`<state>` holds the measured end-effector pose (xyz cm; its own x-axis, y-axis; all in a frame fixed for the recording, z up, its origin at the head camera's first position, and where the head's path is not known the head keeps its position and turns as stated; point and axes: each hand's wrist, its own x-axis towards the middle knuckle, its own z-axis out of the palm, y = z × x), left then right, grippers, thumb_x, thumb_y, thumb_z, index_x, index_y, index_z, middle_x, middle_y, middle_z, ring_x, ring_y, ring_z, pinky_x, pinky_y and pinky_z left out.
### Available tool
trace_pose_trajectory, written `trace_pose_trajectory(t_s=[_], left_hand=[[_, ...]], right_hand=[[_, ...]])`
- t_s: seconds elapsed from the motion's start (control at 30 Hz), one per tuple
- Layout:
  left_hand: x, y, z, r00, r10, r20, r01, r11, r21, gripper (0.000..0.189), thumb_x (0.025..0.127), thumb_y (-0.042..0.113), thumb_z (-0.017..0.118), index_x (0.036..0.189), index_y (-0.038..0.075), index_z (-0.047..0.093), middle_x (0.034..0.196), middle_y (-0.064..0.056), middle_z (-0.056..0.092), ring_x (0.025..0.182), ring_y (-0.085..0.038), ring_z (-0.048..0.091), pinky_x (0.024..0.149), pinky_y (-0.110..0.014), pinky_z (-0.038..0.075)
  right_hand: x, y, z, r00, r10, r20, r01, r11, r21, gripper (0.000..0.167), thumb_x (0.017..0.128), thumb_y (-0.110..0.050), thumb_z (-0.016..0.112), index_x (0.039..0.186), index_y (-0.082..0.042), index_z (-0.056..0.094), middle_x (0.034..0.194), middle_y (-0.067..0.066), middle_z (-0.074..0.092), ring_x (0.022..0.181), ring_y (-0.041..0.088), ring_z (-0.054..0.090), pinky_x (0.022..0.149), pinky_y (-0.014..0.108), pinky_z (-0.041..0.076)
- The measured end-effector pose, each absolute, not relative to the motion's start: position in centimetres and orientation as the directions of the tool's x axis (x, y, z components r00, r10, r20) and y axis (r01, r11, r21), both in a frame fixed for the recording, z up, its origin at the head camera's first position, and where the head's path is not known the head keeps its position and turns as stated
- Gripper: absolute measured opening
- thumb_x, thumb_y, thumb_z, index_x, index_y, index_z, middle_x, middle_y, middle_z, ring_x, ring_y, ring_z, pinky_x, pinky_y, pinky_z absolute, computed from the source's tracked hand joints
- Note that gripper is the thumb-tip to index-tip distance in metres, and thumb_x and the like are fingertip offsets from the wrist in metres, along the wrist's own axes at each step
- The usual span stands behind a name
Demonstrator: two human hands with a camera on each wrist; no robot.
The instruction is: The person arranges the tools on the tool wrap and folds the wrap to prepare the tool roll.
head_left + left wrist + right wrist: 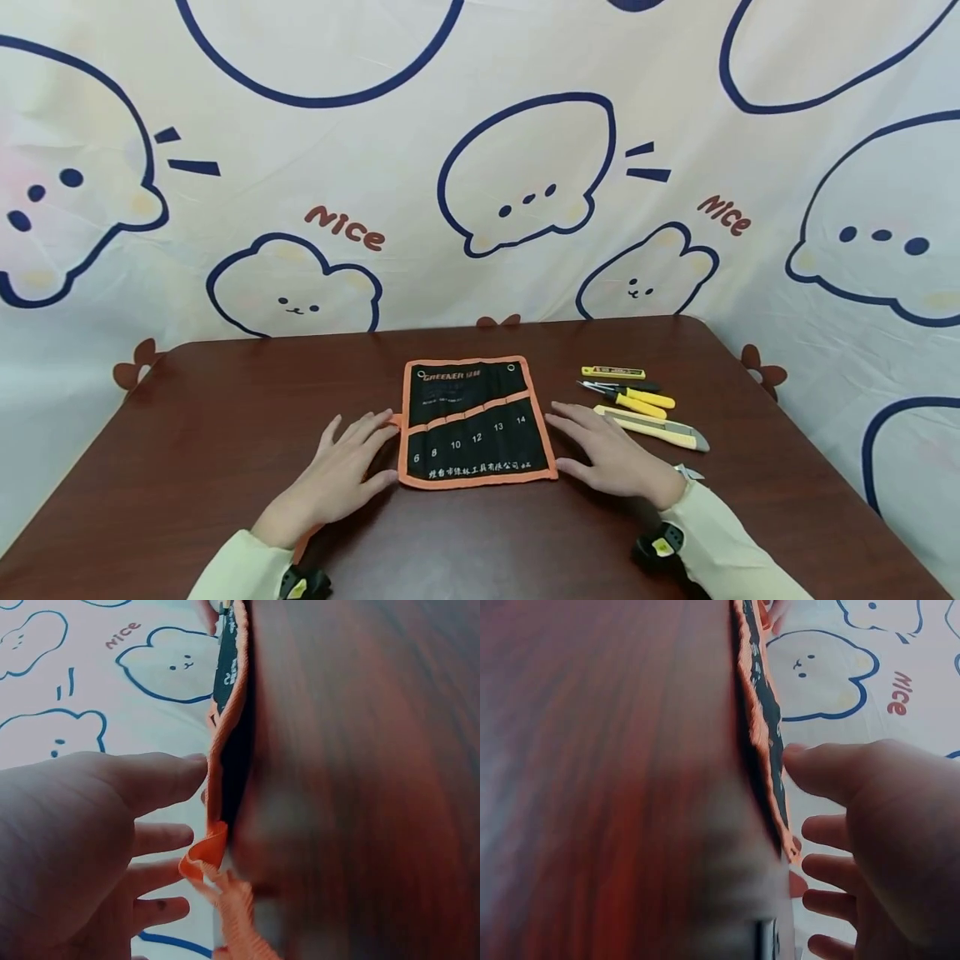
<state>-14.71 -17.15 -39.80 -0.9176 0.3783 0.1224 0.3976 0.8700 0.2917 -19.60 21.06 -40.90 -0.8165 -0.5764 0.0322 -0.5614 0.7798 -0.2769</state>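
Backdrop (480,167): pale cloth printed with blue-outlined cartoon animals and the word "Nice", hanging well beyond both hands, behind the table.
Table (225,433): dark reddish-brown wood; both hands lie flat on it.
Tool roll (474,425): black fabric pouch with orange edging, spread open and flat between the two hands; white numbers 6 to 14 mark its pockets and a line of white print runs along the near edge.
Left hand (341,471): palm down, fingers straight and spread, holding nothing; fingertips at the roll's left edge, thumb beside its near left corner. Whether they touch the binding I cannot tell.
Right hand (611,454): palm down, fingers straight and spread, holding nothing, just beside the roll's right edge.
Utility knife (652,427): yellow and grey, just beyond the right hand's fingers.
Pliers (630,396): yellow handles, farther out past the knife.
Blade case (612,372): narrow, yellow, farthest from the right hand.
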Motion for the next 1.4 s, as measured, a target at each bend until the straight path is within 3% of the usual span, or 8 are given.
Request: trace_pose_trajectory(t_s=[0.37, 0.73, 1.03, 1.4], left_hand=[[-15.3, -16.4, -40.3, -0.896, 0.422, 0.136, 0.442, 0.837, 0.323, 0.051, 0.092, 0.036, 0.063, 0.132, 0.005, 0.057, 0.147, -0.015, 0.044, 0.136, -0.041, 0.037, 0.108, -0.068, 0.016], [-16.0, -16.3, -40.3, -0.922, 0.379, 0.080, 0.383, 0.863, 0.329, 0.061, 0.082, 0.039, 0.074, 0.130, 0.006, 0.057, 0.142, -0.013, 0.051, 0.133, -0.040, 0.041, 0.109, -0.065, 0.021], [-16.3, -16.0, -40.6, -0.923, 0.382, 0.049, 0.376, 0.866, 0.331, 0.059, 0.086, 0.040, 0.070, 0.132, 0.005, 0.056, 0.144, -0.013, 0.049, 0.134, -0.041, 0.039, 0.109, -0.065, 0.021], [-17.5, -16.3, -40.1, -0.929, 0.370, 0.026, 0.355, 0.869, 0.345, 0.054, 0.096, 0.035, 0.057, 0.140, 0.002, 0.049, 0.147, -0.015, 0.045, 0.137, -0.043, 0.035, 0.109, -0.070, 0.006]], right_hand=[[-20.2, 19.1, -40.4, -0.778, -0.628, -0.024, -0.596, 0.748, -0.293, 0.062, 0.092, -0.036, 0.064, 0.146, -0.013, 0.043, 0.156, 0.010, 0.032, 0.141, 0.033, 0.031, 0.107, 0.062, 0.031], [-20.2, 18.6, -40.6, -0.779, -0.623, -0.072, -0.581, 0.760, -0.291, 0.061, 0.094, -0.036, 0.061, 0.146, -0.011, 0.043, 0.157, 0.008, 0.031, 0.130, 0.030, 0.036, 0.102, 0.055, 0.036], [-19.8, 18.7, -40.9, -0.787, -0.614, -0.067, -0.580, 0.772, -0.259, 0.058, 0.095, -0.036, 0.060, 0.144, -0.010, 0.045, 0.156, 0.007, 0.033, 0.132, 0.030, 0.035, 0.102, 0.056, 0.037], [-18.8, 18.2, -40.7, -0.783, -0.618, -0.074, -0.578, 0.766, -0.280, 0.060, 0.094, -0.041, 0.059, 0.143, -0.009, 0.047, 0.156, 0.006, 0.032, 0.140, 0.032, 0.028, 0.106, 0.058, 0.032]])
